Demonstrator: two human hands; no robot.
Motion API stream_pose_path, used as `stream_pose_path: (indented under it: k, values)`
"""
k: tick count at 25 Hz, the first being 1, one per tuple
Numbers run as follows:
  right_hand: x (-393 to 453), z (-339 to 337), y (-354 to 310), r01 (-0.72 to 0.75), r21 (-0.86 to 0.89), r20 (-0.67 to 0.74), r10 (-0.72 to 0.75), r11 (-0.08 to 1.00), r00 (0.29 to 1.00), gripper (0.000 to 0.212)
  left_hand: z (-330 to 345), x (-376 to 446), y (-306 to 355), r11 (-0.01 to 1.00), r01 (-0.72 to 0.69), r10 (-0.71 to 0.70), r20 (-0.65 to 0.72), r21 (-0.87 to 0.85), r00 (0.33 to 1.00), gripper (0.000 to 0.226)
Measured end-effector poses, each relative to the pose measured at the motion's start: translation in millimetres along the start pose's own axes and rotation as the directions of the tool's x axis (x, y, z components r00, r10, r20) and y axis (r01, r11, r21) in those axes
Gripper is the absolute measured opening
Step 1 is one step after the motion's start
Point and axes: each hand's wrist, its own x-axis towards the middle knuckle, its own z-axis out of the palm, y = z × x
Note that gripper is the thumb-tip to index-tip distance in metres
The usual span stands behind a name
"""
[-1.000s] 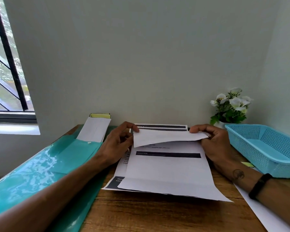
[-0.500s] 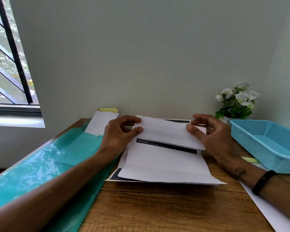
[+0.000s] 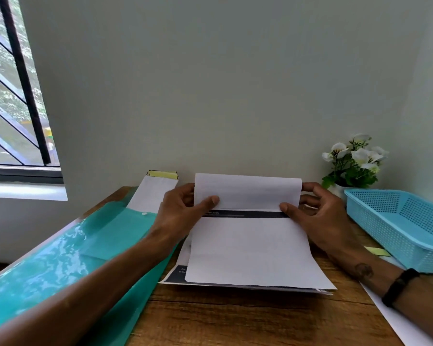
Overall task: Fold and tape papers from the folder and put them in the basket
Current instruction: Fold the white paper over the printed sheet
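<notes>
The left hand point(image 3: 183, 211) and the right hand point(image 3: 320, 213) are each pinching a side of the top sheet point(image 3: 248, 236), thumbs lying on the folded-over flap, the other fingers curling behind it and mostly hidden. Each grip is closing on the paper's edge. The flap is covering the sheet's far part, leaving one dark printed band showing; its small text is too blurred to read. This sheet is lying on a stack of papers point(image 3: 175, 273), of which only the edges and a dark corner are peeking out. The green folder point(image 3: 60, 253) is running off the frame's left bottom. The blue basket point(image 3: 405, 221) is sitting on the table point(image 3: 235, 318) at the right, cut by the frame edge.
</notes>
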Motion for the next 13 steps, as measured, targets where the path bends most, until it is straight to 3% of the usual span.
stream_pose_path:
  k: [2, 4, 8, 13]
  values:
    - [-0.2, 1.6, 0.5, 0.031, 0.011, -0.029, -0.031, 0.999, 0.999, 0.041, 5.5, -1.3, 0.1, 0.988, -0.013, 0.010, 0.020, 0.156, 1.000, 0.059]
    - [-1.0, 3.3, 0.6, 0.062, 0.000, -0.050, -0.062, 0.998, 0.997, 0.036, 5.4, -0.8, -2.0, 0.987, 0.013, -0.020, 0.039, 0.158, 0.999, 0.058]
    - [0.4, 1.5, 1.7, 0.117, -0.053, -0.052, -0.120, 0.992, 0.991, 0.025, -3.0, 3.4, -2.0, 0.959, 0.209, -0.196, 0.086, -0.192, 0.977, 0.024]
    - [-3.4, 0.7, 0.1, 0.123, -0.005, -0.023, -0.123, 0.992, 0.992, 0.016, -3.2, -0.5, 5.9, 0.804, 0.400, -0.397, 0.103, -0.439, 0.912, 0.024]
